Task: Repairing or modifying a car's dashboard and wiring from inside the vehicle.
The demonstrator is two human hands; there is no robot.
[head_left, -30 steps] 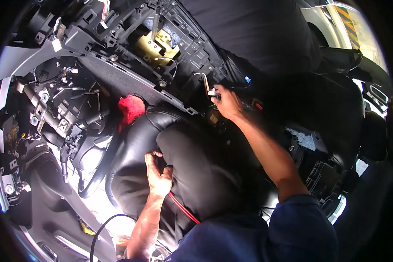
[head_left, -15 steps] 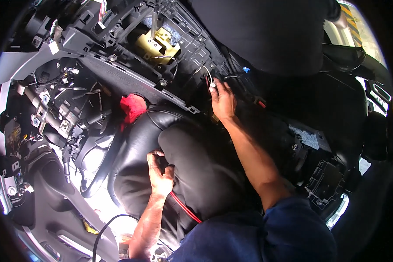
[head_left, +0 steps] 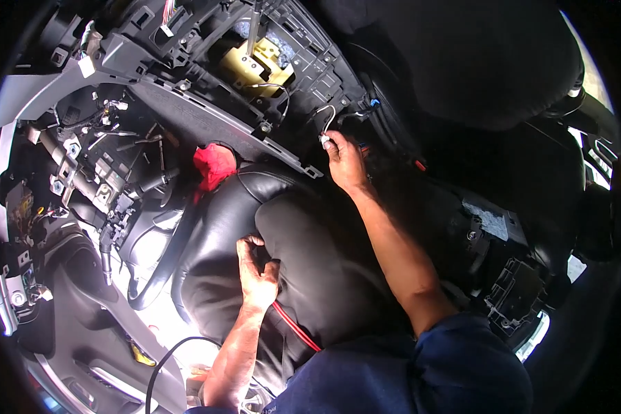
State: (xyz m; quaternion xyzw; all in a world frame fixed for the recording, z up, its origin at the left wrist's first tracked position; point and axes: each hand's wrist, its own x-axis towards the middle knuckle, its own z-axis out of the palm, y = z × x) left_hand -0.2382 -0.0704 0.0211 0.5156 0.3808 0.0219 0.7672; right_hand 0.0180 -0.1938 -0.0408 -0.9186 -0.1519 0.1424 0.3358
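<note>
At the edge of the opened centre console (head_left: 300, 103), my right hand (head_left: 346, 165) pinches a small white wire connector (head_left: 325, 139) between thumb and fingers. A thin white wire (head_left: 334, 110) loops up from it into the console. My left hand (head_left: 259, 281) rests on my dark-trousered knee (head_left: 303, 241), fingers bent and thumb apart, with nothing seen between them. A red cord (head_left: 297, 327) runs from beside that wrist toward my lap; its far end is hidden. Inside the console sits a yellow block (head_left: 245, 65) with a metal rod rising from it.
A black leather seat (head_left: 210, 221) lies under my legs, with a red cloth (head_left: 214, 165) by its edge. Bare metal and loose wiring (head_left: 107, 183) fill the left side. A dark seat (head_left: 455, 55) stands beyond the console. A black cable (head_left: 160, 366) curves at lower left.
My right hand has drawn slightly left, its spread fingers now bent in around the white connector. The left hand stays in place. The view has shifted a little; the person's arm at upper right is gone.
</note>
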